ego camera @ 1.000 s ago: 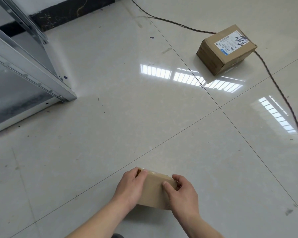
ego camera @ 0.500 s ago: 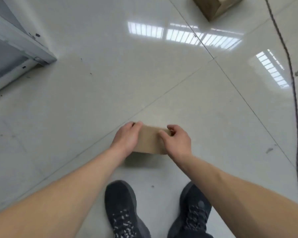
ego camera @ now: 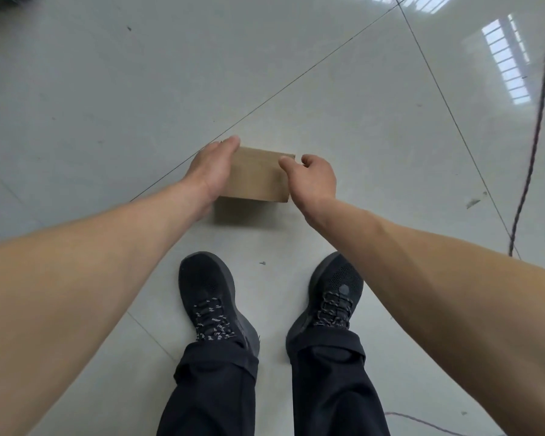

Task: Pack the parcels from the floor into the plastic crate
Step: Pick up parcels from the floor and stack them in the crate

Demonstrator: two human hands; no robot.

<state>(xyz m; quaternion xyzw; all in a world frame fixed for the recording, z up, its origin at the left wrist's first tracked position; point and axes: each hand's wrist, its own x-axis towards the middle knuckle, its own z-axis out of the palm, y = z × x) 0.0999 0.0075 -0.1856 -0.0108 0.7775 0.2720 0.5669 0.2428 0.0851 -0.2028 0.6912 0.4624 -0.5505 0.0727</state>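
Both hands: left hand [ego camera: 213, 171] and right hand [ego camera: 312, 179] grip parcel [ego camera: 255, 174] | step: pickup | next: carry to crate, unseen

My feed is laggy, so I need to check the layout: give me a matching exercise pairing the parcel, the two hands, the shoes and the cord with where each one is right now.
Things:
1. cardboard parcel
2. left hand
3. right hand
4. black shoes
5. dark cord

Places:
A. runs along the right edge of the view
B. planted on the tiles, nearer the person than the parcel
C. grips the parcel's right end
D. between the two hands
E. grips the parcel's left end

Pairs: 1-D, 2-E, 3-C, 4-B, 5-A
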